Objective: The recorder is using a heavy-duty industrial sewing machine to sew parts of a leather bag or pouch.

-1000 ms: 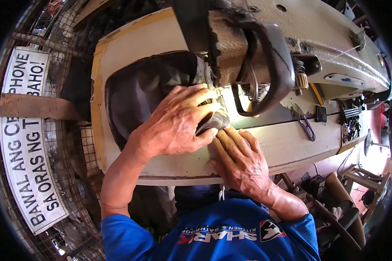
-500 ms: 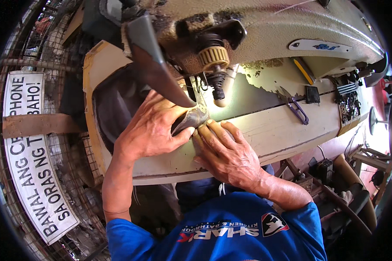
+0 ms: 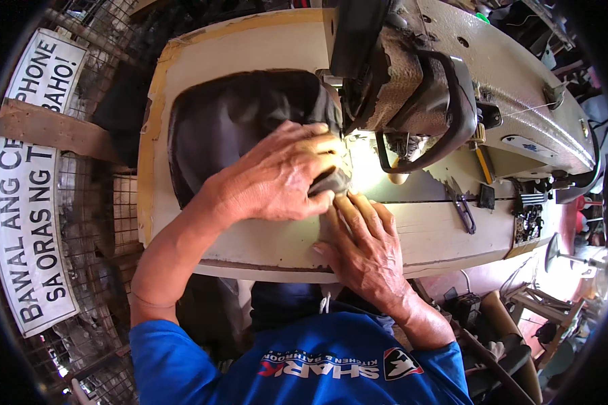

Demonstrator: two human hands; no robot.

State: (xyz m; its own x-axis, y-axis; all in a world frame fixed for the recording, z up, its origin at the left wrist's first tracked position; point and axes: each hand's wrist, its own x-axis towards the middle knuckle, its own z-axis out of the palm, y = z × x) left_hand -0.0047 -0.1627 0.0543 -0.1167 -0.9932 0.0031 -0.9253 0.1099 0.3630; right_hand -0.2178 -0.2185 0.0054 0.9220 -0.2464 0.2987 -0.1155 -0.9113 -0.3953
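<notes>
A dark brown, leather-like piece (image 3: 243, 111) lies on the pale table of a sewing machine (image 3: 412, 74), its right edge beside the lit needle area. My left hand (image 3: 277, 172) grips a fold of it, thumb and fingers pinched round the bunched edge. Against that same edge rest the fingertips of my right hand (image 3: 365, 243), its fingers stretched out flat, nearly meeting my left thumb. The machine's head partly hides the needle, so I cannot make out whether it is in the material.
Scissors with dark handles (image 3: 463, 209) lie on the table at right, near a yellow-and-black cutter (image 3: 485, 165) and a small tray of metal parts (image 3: 530, 219). A wire mesh wall with a white sign (image 3: 37, 196) stands at left.
The view has shifted, so the machine head now appears farther right and more of the brown piece shows. Both hands keep nearly the same hold at its edge.
</notes>
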